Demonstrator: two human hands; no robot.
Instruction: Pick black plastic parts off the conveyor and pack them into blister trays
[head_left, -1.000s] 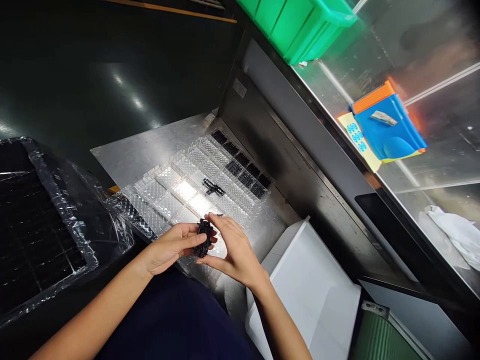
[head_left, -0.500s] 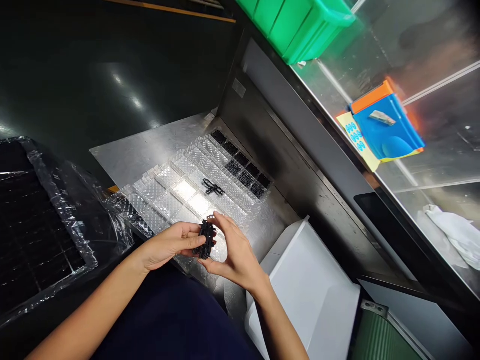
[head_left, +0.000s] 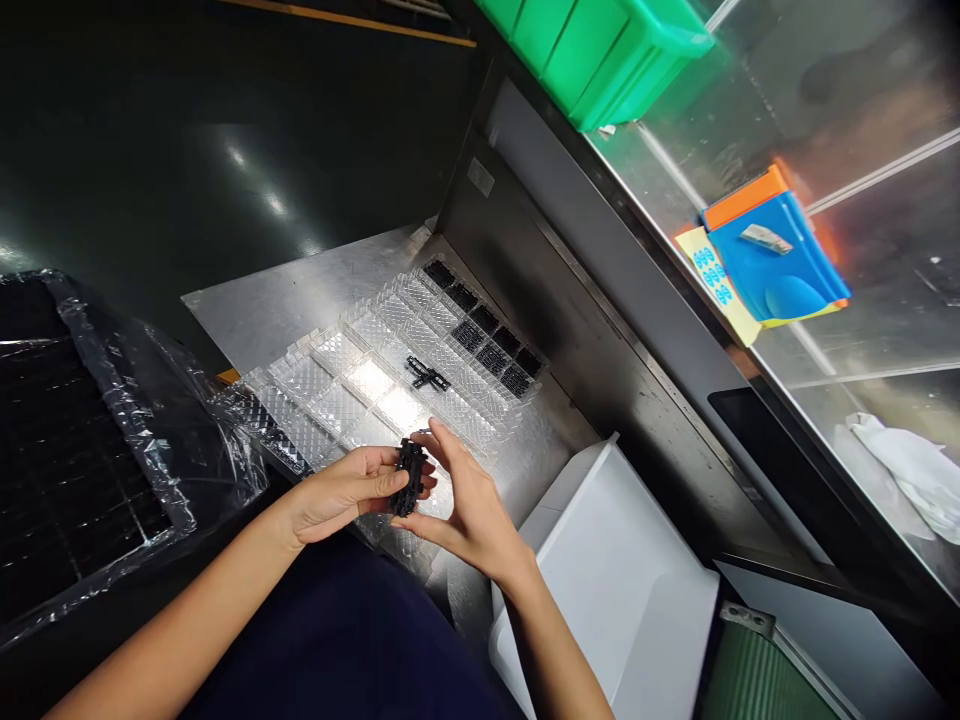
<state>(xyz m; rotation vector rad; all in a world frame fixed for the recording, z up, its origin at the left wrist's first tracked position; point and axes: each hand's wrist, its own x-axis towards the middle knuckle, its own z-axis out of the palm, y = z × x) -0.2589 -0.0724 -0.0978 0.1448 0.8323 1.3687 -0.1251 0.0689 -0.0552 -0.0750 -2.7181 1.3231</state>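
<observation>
A small stack of black plastic parts [head_left: 409, 478] is held upright in front of my body. My left hand [head_left: 346, 488] is closed round its left side, thumb across the near face. On the other side, my right hand [head_left: 474, 508] spans the stack, with its thumb at the lower end and fingertips at the upper end. Beyond the hands lies a clear plastic tray [head_left: 315, 392] with textured compartments. A few loose black parts [head_left: 427, 374] lie crossed on it, and several compartments at its far right hold packed black parts [head_left: 493, 358].
The tray lies on a metal table [head_left: 262, 272] beside a dark upright panel [head_left: 517, 250]. A white bin [head_left: 637, 560] stands at right, near a green ribbed surface [head_left: 765, 670]. Plastic-wrapped black trays [head_left: 60, 450] sit left. A green crate [head_left: 600, 60] and a blue box [head_left: 772, 250] are upper right.
The stack in my hands has turned and shifted slightly to the left. My right fingertips have moved a little along its upper end. The tray and loose parts have stayed put.
</observation>
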